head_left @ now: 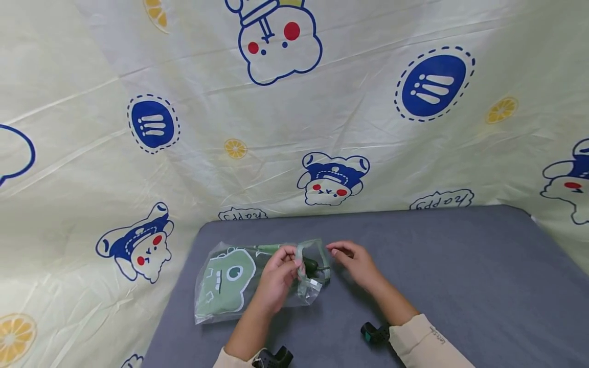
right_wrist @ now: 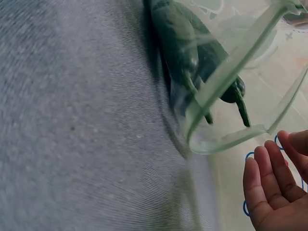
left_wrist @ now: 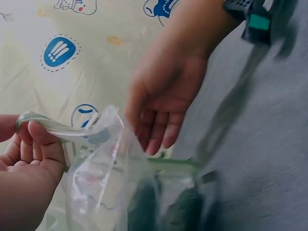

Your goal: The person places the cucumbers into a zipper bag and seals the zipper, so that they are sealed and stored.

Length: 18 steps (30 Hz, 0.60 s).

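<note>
A clear zip bag (head_left: 225,286) with a printed green cartoon monster lies on the table, its mouth facing right. My left hand (head_left: 277,278) pinches the rim of that mouth between thumb and fingers, lifting it. In the right wrist view, two dark green, long-stemmed vegetables (right_wrist: 180,45) lie inside, stems toward the pale green rim (right_wrist: 231,144); I cannot tell whether they are peppers or cucumbers. Just outside the mouth, my right hand (head_left: 361,266) hovers with loosely bent fingers and nothing in them. In the left wrist view, the bag's film partly veils the vegetables (left_wrist: 185,207).
A grey cloth covers the table (head_left: 451,276). Behind it hangs a pale sheet (head_left: 193,76) printed with cartoon bears, oranges and blue ovals. A black wrist device (head_left: 375,333) sits by the right sleeve, another (head_left: 278,357) by the left.
</note>
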### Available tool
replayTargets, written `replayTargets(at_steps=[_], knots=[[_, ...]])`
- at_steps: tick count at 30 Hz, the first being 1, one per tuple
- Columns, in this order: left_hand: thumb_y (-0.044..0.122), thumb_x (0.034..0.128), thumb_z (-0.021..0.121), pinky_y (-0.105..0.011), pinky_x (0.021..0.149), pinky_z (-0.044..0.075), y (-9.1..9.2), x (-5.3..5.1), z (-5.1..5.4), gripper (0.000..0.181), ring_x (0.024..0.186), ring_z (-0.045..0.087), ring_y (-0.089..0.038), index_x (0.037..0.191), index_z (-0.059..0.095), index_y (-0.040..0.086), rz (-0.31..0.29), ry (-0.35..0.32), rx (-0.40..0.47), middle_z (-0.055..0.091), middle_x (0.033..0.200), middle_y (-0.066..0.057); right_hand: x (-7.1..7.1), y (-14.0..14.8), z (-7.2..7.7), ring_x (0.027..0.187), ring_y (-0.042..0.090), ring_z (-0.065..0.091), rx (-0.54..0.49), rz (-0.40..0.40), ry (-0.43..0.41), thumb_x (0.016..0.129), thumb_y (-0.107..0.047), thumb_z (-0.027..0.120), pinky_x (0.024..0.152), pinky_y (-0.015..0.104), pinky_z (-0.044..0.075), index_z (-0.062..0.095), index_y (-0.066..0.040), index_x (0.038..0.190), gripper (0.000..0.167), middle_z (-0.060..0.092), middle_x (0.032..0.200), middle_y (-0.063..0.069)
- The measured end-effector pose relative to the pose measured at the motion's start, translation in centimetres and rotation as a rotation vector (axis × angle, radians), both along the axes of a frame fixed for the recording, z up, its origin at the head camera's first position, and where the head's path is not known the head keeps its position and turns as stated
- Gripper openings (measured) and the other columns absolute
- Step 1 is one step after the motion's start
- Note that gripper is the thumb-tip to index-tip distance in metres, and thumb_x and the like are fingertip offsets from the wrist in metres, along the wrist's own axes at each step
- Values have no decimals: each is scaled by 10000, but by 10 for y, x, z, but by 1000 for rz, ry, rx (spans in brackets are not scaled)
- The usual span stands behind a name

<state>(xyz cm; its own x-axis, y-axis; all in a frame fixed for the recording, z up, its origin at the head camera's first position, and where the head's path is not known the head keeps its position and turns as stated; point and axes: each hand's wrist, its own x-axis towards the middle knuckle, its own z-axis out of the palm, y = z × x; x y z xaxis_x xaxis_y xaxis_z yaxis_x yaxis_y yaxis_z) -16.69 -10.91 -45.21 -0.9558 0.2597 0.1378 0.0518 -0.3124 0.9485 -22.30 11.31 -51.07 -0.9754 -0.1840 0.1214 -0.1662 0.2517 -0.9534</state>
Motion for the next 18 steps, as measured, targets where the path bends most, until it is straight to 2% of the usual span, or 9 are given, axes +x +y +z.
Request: replayTargets(at_steps=[4, 8, 11, 18], knots=[[9, 980, 470, -219, 681, 458, -3, -6, 17, 123, 733, 544, -92, 1030, 520, 110, -38, 5, -48, 529, 835, 29, 1, 5, 7, 1079, 298, 650, 41, 31, 56, 1009, -165, 610, 885, 337, 568, 725, -84, 1181, 222, 668, 1187, 123], [39, 989, 476, -233, 686, 457, -7, -9, 31, 109, 728, 535, -98, 1042, 523, 121, -55, -3, -78, 531, 818, 31, 2, 4, 14, 1188, 263, 600, 113, 115, 118, 996, -134, 620, 940, 295, 541, 755, -145, 1137, 194, 659, 1249, 86], [43, 994, 471, -244, 695, 464, -8, -10, 39, 107, 724, 534, -109, 1036, 526, 125, -76, -1, -81, 534, 804, 28, 5, 5, 21, 1232, 300, 596, 152, 200, 134, 1003, -105, 596, 950, 280, 542, 757, -150, 1131, 210, 657, 1296, 92], [7, 974, 468, -227, 677, 475, -9, -14, 65, 133, 697, 541, -98, 1006, 529, 120, -107, 13, -43, 540, 782, 34, 19, 6, 50, 1152, 269, 660, 134, 257, 176, 991, -50, 600, 939, 232, 547, 728, -119, 1132, 202, 693, 1251, 94]])
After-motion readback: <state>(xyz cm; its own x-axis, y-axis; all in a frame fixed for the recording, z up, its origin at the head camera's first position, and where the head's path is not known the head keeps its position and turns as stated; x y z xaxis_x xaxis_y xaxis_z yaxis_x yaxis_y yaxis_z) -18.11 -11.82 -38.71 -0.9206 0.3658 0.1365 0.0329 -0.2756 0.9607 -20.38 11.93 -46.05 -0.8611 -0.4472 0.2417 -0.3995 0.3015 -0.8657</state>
